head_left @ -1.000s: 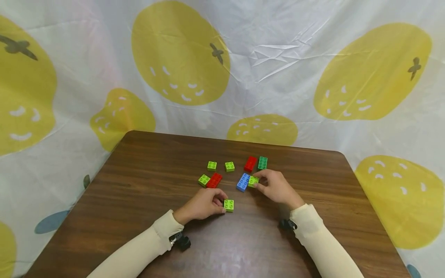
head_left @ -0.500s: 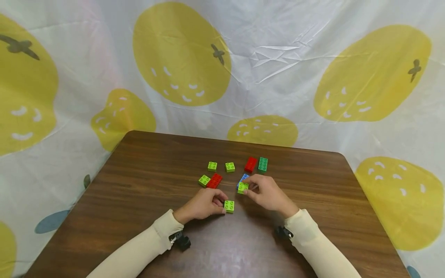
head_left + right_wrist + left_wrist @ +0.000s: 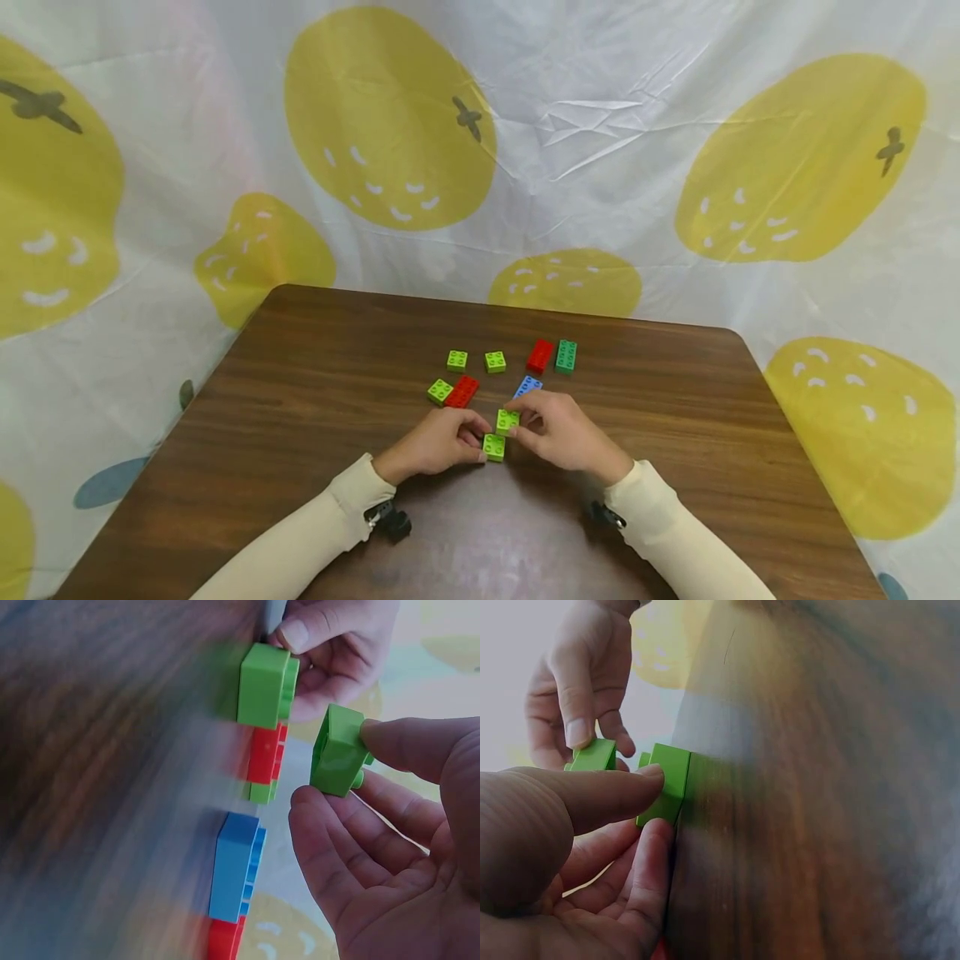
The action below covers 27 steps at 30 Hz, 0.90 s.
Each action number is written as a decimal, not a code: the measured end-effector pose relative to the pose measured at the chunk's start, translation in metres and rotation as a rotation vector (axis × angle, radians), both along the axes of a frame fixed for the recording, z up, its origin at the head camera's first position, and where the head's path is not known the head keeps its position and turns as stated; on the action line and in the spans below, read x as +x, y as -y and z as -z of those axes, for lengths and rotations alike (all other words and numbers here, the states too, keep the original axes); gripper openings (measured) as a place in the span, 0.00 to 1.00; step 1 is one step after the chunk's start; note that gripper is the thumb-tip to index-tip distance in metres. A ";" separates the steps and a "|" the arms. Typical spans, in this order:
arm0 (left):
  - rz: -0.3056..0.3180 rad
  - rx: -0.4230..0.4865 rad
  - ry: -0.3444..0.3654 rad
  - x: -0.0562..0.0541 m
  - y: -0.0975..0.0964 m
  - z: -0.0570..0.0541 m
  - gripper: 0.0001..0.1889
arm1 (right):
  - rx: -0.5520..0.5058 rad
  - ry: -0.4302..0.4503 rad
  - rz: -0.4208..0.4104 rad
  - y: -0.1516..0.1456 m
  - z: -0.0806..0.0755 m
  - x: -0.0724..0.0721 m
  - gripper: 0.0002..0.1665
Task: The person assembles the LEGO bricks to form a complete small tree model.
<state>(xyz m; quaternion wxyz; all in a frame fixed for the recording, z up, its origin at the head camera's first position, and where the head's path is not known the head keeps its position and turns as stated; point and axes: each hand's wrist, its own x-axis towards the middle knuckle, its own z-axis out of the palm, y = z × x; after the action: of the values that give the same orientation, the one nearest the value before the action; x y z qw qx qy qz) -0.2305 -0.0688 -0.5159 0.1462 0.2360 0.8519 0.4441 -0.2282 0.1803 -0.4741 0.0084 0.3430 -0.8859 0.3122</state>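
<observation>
My left hand (image 3: pixel 438 443) pinches a lime green building brick (image 3: pixel 493 448) between thumb and fingers, low on the wooden table. Its square top carries studs, which face up. In my right hand (image 3: pixel 562 433) is a second lime green brick (image 3: pixel 507 422) of the same size, pinched by thumb and fingers. The right wrist view shows this held brick (image 3: pixel 339 754) raised off the table, its hollow underside facing the tabletop. It hovers just behind and above the left hand's brick (image 3: pixel 262 686), with a gap between them. A blue brick (image 3: pixel 528 385) lies partly hidden behind my right hand.
Beyond the hands lie a red brick (image 3: pixel 462 392) beside a lime brick (image 3: pixel 439 392), and two more lime bricks, one left (image 3: pixel 457 360) and one right (image 3: pixel 495 361). Farther right are another red brick (image 3: pixel 540 356) and a dark green brick (image 3: pixel 566 356). A fruit-print curtain (image 3: pixel 585 167) hangs behind the table (image 3: pixel 337 333).
My right hand has lifted its lime brick from beside the blue one and carried it left and nearer, to the left hand's brick. The left hand has stayed in place.
</observation>
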 end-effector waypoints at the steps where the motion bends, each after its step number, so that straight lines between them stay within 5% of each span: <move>1: 0.000 0.002 0.000 0.001 0.000 0.000 0.18 | 0.003 -0.001 -0.005 0.001 0.001 0.001 0.17; 10: 0.000 0.041 0.019 0.006 -0.001 0.003 0.18 | 0.025 0.005 -0.047 0.010 0.011 0.010 0.16; 27: 0.008 0.019 -0.036 0.002 -0.002 -0.001 0.19 | 0.039 -0.035 -0.068 0.016 0.011 0.008 0.17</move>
<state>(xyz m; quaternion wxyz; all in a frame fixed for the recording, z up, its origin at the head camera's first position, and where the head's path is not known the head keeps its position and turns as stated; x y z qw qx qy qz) -0.2288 -0.0671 -0.5146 0.1302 0.2487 0.8491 0.4474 -0.2203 0.1639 -0.4852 0.0067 0.3787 -0.8792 0.2890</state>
